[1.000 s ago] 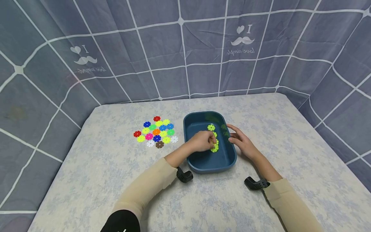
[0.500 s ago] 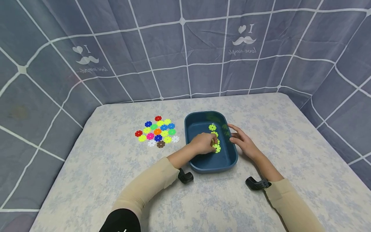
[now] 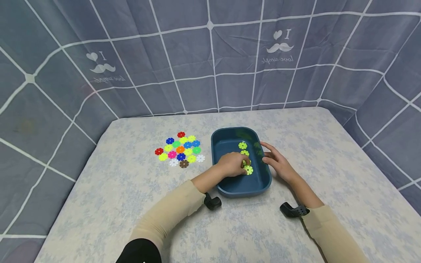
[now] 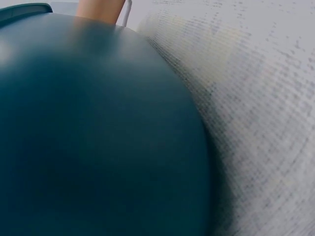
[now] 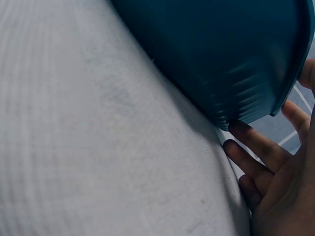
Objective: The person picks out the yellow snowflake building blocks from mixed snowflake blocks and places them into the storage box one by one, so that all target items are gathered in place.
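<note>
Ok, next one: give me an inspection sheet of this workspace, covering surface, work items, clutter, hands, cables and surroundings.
Surface: pale table with blue-grey mottling.
Work items: blue tray holding a row of yellow discs; mixed-colour discs lie on the table left of it.
Clutter: nothing seen.
Hands: left hand inside the tray, fingers curled at the row, pinch unclear; right hand touches the tray's right side from outside.
Cables: nothing seen.
Surroundings: grey-blue curtain with white grid lines.
</note>
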`<state>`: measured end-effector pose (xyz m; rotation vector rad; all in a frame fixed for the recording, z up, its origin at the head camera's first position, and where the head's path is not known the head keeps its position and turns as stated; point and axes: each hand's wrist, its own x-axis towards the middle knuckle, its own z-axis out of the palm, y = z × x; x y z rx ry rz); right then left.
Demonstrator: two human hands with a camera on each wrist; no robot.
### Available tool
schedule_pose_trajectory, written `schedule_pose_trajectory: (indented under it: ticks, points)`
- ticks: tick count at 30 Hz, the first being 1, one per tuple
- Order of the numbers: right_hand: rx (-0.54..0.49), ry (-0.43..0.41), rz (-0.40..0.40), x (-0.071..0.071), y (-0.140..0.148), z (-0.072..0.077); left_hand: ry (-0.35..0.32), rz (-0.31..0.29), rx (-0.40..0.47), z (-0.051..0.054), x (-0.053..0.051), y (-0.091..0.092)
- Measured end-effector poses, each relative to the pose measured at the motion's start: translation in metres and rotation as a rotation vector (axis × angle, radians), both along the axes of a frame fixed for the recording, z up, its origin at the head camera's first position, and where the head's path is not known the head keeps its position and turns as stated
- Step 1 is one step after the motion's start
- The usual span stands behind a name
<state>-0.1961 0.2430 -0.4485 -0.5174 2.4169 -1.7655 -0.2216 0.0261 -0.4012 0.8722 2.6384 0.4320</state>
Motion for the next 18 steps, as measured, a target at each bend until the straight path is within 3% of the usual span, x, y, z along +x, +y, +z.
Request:
schedule_pose_trajectory:
  ticks: [18]
  points:
    - [-0.004, 0.009, 0.006, 0.0001, 0.0001, 0.0006, 0.038, -0.069, -0.026, -0.0018, 0.0008, -0.0007]
